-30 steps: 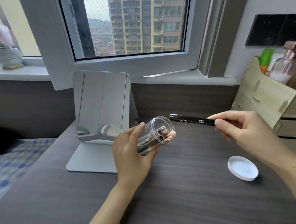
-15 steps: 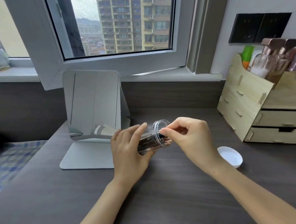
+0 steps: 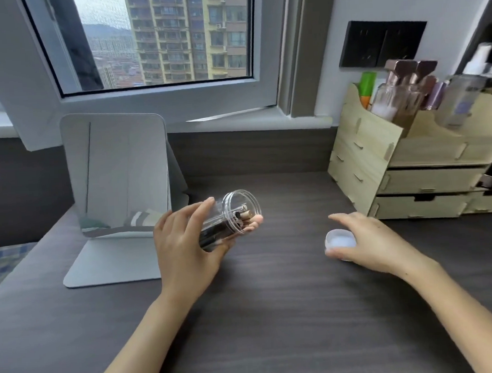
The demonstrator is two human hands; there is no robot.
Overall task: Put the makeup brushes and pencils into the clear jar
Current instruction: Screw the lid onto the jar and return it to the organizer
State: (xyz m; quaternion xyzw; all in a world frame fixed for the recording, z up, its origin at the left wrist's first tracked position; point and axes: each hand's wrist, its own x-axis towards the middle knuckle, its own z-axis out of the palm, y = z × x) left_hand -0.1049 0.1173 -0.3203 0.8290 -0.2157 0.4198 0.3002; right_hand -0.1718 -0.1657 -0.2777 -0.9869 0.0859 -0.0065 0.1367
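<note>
Sideways, left fingers [image 3: 208,206] wrap clear jar [image 3: 229,219]; right fingers [image 3: 339,218] clasp lid [image 3: 339,241].

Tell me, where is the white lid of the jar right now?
The white lid is on the right side of the dark desk, under the fingers of the right hand, in front of the wooden drawer organizer.

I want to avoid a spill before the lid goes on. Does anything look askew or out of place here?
The clear jar is tilted almost on its side in the left hand, mouth open, brush and pencil ends near the rim. The right hand is at the white lid. Nothing has spilled.
</note>
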